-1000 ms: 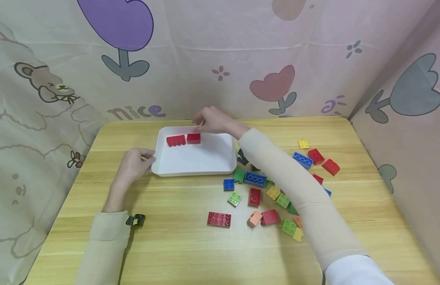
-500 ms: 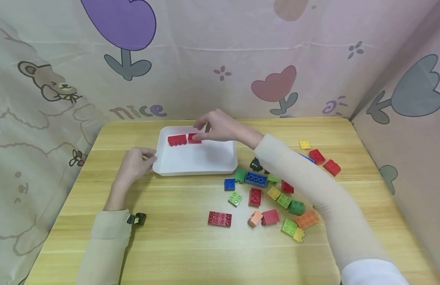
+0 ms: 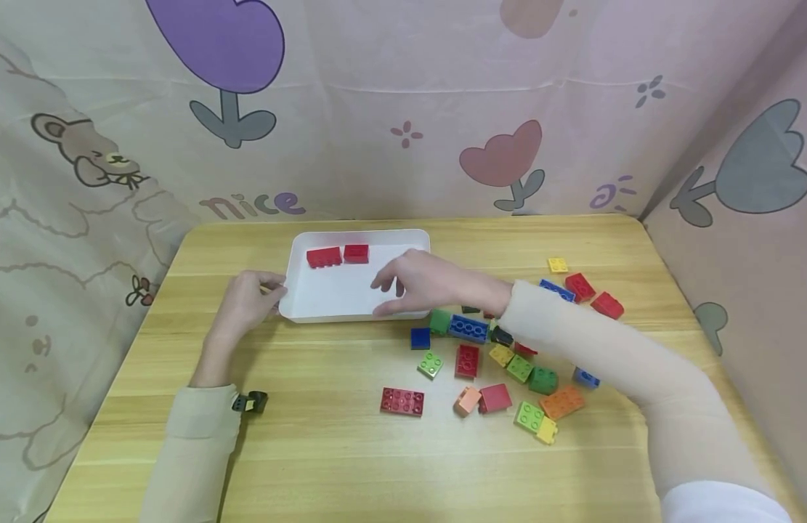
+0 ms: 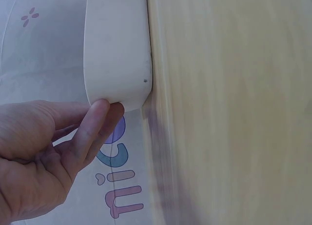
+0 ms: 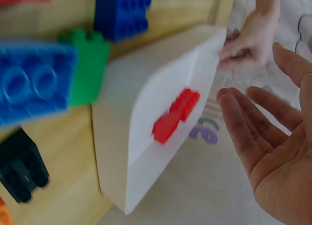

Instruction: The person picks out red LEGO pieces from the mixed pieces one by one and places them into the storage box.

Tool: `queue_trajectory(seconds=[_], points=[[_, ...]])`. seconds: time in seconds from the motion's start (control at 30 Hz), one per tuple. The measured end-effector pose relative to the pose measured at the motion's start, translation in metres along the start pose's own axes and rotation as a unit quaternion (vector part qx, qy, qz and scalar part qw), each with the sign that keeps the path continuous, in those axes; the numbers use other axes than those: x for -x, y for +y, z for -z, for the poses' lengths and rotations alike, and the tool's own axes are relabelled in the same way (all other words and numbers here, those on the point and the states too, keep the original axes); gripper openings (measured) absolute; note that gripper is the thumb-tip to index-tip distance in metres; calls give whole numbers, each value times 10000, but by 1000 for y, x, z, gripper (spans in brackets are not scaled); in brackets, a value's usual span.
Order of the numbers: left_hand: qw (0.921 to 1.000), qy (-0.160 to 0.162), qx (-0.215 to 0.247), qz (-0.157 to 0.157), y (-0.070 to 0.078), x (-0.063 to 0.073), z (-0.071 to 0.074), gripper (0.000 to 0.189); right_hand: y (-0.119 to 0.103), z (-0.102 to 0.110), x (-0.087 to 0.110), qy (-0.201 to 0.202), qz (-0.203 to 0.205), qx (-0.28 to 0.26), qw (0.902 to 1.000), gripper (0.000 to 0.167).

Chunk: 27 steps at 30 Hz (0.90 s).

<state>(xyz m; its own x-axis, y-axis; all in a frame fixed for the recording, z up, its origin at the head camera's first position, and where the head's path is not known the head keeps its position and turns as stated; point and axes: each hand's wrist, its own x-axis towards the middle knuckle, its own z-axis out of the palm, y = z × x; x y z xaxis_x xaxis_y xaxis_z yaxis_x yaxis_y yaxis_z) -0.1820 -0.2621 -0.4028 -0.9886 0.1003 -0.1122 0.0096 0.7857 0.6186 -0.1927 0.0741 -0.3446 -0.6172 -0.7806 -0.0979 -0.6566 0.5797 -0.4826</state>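
A shallow white tray (image 3: 325, 296) stands at the back of the table with two red toy bricks inside, the left one (image 3: 324, 257) studs toward the front, the right one (image 3: 357, 253) close beside it. My left hand (image 3: 244, 301) pinches the tray's left end; in the left wrist view its fingertips (image 4: 100, 108) are at the tray's corner (image 4: 114, 44). My right hand (image 3: 424, 282) hovers over the tray's right part, fingers apart and nothing between them. In the right wrist view this hand (image 5: 278, 137) shows its palm and relaxed fingers.
Loose bricks lie right and front of the tray: a blue one (image 3: 469, 328), a green one (image 3: 440, 321), a dark red one (image 3: 402, 402), an orange one (image 3: 562, 402) and several more. A yellow brick (image 3: 557, 265) lies at the back right. A patterned curtain (image 3: 351, 131) hangs behind.
My right hand has come from the tray's back edge, past the right red brick, toward its front right. The left hand has stayed at the tray's left end.
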Motion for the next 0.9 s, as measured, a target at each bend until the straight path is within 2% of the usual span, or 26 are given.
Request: queue_trajectory(seconds=[0.27,0.47,0.7,0.9], points=[[10000,29,-17,-8,-1,0,0,33,-11,-24,23,-204,85,-359,9991,48],[10000,23,5,-15,0,0,0,34,-21,-37,36,-857,65,-101,9963,54],[10000,8,-12,-3,-1,0,1,34,-30,-53,40,-1473,11,306,9886,59],[10000,6,12,-8,-1,0,0,34,-31,-65,40,-1682,113,379,9850,57]])
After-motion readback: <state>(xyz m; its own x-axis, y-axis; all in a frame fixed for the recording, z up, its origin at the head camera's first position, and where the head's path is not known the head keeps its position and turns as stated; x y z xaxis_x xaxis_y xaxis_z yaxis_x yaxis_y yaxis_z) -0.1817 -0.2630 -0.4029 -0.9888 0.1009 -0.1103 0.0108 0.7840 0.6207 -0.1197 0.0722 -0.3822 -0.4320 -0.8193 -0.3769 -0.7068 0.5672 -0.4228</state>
